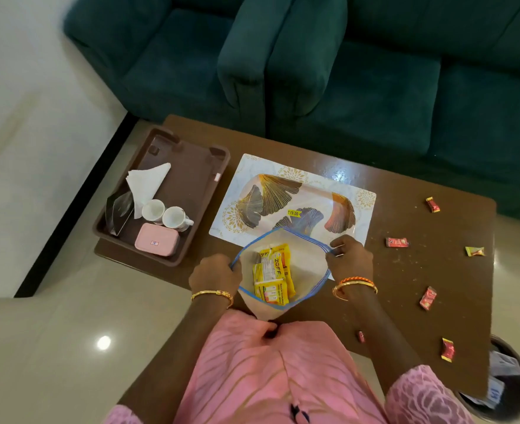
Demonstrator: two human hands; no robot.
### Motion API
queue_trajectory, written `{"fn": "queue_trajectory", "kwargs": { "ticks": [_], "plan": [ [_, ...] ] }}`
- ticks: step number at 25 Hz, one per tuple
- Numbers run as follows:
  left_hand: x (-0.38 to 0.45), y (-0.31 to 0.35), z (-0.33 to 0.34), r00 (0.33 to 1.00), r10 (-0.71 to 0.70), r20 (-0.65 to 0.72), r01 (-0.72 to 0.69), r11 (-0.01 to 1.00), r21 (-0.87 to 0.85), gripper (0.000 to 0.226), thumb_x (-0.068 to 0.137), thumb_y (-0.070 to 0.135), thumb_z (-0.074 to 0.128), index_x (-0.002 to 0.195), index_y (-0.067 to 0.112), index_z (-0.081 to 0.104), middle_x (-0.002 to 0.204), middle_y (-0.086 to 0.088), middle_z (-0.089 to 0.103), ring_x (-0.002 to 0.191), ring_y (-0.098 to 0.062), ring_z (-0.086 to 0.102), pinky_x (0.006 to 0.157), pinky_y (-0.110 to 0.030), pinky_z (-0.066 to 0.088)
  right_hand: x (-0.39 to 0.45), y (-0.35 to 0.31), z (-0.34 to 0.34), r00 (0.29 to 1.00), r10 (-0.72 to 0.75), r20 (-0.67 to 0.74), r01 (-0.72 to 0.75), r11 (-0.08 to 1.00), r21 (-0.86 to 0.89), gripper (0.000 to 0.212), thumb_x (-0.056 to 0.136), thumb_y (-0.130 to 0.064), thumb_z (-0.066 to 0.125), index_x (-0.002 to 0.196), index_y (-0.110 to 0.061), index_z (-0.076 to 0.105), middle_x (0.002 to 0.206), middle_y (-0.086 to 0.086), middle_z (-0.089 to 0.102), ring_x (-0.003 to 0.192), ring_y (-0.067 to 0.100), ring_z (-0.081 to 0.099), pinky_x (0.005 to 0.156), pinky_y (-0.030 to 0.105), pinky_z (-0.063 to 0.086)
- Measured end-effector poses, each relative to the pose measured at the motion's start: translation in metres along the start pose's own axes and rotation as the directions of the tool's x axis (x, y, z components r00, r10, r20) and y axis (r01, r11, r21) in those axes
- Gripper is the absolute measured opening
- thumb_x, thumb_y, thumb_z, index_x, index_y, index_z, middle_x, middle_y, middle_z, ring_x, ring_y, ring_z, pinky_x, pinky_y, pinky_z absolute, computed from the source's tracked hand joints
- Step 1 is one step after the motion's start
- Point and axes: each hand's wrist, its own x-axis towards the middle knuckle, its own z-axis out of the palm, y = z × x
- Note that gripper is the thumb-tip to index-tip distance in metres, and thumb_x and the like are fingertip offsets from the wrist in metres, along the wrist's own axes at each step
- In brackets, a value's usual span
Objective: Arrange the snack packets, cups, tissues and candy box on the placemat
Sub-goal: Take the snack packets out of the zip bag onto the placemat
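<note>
My left hand and my right hand each grip one side of a clear zip bag with a blue rim, holding its mouth wide apart. Yellow snack packets lie inside it. Behind the bag, a white placemat with gold patterns carries a leaf-printed tray. To the left, a brown tray holds white tissues, two white cups, a pink candy box and a dark packet.
Several wrapped candies lie scattered over the right half of the brown table. A green sofa stands close behind the table. A bin sits on the floor at the lower right.
</note>
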Motion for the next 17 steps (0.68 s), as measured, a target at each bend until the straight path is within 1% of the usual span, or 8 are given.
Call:
{"fn": "queue_trajectory", "kwargs": {
  "ticks": [3, 4, 6, 8, 9, 13, 15, 17],
  "plan": [
    [-0.008, -0.003, 0.007, 1.0, 0.012, 0.001, -0.012, 1.0, -0.007, 0.037, 0.087, 0.04, 0.053, 0.076, 0.007, 0.064, 0.091, -0.017, 0.069, 0.089, -0.04, 0.063, 0.065, -0.032, 0.043, -0.013, -0.01, 0.001, 0.984, -0.158, -0.083, 0.167, 0.979, 0.12, 0.012, 0.075, 0.0, 0.062, 0.084, -0.007, 0.065, 0.076, 0.009, 0.066, 0.067, 0.022, 0.063, 0.068, 0.028, 0.05],
    [-0.01, -0.005, 0.007, 1.0, 0.017, 0.001, -0.017, 1.0, -0.016, 0.037, 0.087, 0.04, 0.053, 0.073, 0.007, 0.062, 0.089, -0.016, 0.069, 0.087, -0.04, 0.062, 0.063, -0.031, 0.04, -0.018, -0.015, 0.006, 0.97, -0.243, -0.024, 0.244, 0.96, 0.137, 0.009, 0.074, 0.0, 0.063, 0.079, -0.008, 0.064, 0.07, 0.004, 0.064, 0.061, 0.017, 0.061, 0.064, 0.024, 0.049],
    [-0.012, -0.006, 0.007, 1.0, 0.021, 0.0, -0.021, 0.999, -0.045, 0.036, 0.086, 0.039, 0.053, 0.067, 0.008, 0.057, 0.084, -0.015, 0.068, 0.083, -0.039, 0.062, 0.06, -0.03, 0.036, -0.026, -0.026, 0.025, 0.906, -0.307, 0.292, 0.293, 0.952, 0.091, 0.005, 0.074, -0.004, 0.063, 0.076, -0.008, 0.066, 0.068, 0.006, 0.066, 0.063, 0.017, 0.065, 0.064, 0.025, 0.05],
    [-0.015, -0.006, 0.007, 1.0, 0.026, -0.003, -0.026, 0.997, -0.075, 0.034, 0.085, 0.037, 0.053, 0.061, 0.013, 0.048, 0.081, -0.014, 0.067, 0.08, -0.038, 0.061, 0.059, -0.029, 0.034, -0.024, -0.031, 0.06, 0.799, -0.109, 0.592, 0.265, 0.947, -0.184, 0.017, 0.078, -0.012, 0.063, 0.093, -0.005, 0.067, 0.092, 0.016, 0.071, 0.09, 0.03, 0.067, 0.077, 0.033, 0.052],
    [-0.015, -0.006, 0.007, 1.0, 0.031, 0.006, -0.03, 0.996, -0.083, 0.034, 0.085, 0.036, 0.053, 0.06, 0.014, 0.044, 0.081, -0.014, 0.067, 0.08, -0.037, 0.061, 0.058, -0.029, 0.034, -0.021, -0.031, 0.079, 0.776, 0.043, 0.629, 0.216, 0.919, -0.33, 0.03, 0.079, -0.016, 0.065, 0.106, -0.003, 0.063, 0.108, 0.018, 0.068, 0.102, 0.033, 0.063, 0.083, 0.035, 0.051],
    [-0.016, -0.015, 0.009, 0.997, 0.047, 0.065, -0.041, 0.995, -0.086, 0.029, 0.083, 0.033, 0.052, 0.061, 0.017, 0.042, 0.083, -0.013, 0.066, 0.081, -0.036, 0.061, 0.059, -0.031, 0.037, -0.011, -0.017, 0.126, 0.764, 0.352, 0.541, -0.067, 0.877, -0.476, 0.065, 0.079, -0.019, 0.068, 0.134, -0.002, 0.039, 0.139, 0.016, 0.047, 0.128, 0.029, 0.047, 0.106, 0.034, 0.042],
    [-0.017, -0.022, 0.01, 0.995, 0.05, 0.086, -0.042, 0.995, -0.096, 0.029, 0.082, 0.033, 0.052, 0.061, 0.016, 0.041, 0.082, -0.013, 0.066, 0.081, -0.036, 0.061, 0.059, -0.031, 0.037, -0.011, -0.008, 0.141, 0.755, 0.42, 0.504, -0.26, 0.897, -0.358, 0.058, 0.078, -0.009, 0.066, 0.13, -0.003, 0.042, 0.137, 0.018, 0.047, 0.125, 0.032, 0.048, 0.105, 0.041, 0.042],
    [-0.018, -0.03, 0.012, 0.994, 0.061, 0.088, -0.051, 0.993, -0.106, 0.031, 0.083, 0.034, 0.051, 0.06, 0.016, 0.04, 0.079, -0.013, 0.066, 0.078, -0.036, 0.06, 0.058, -0.03, 0.036, -0.016, -0.004, 0.153, 0.792, 0.44, 0.423, -0.331, 0.892, -0.308, 0.045, 0.08, -0.007, 0.063, 0.122, -0.003, 0.05, 0.129, 0.019, 0.054, 0.119, 0.033, 0.053, 0.101, 0.044, 0.045]
  ]
}}
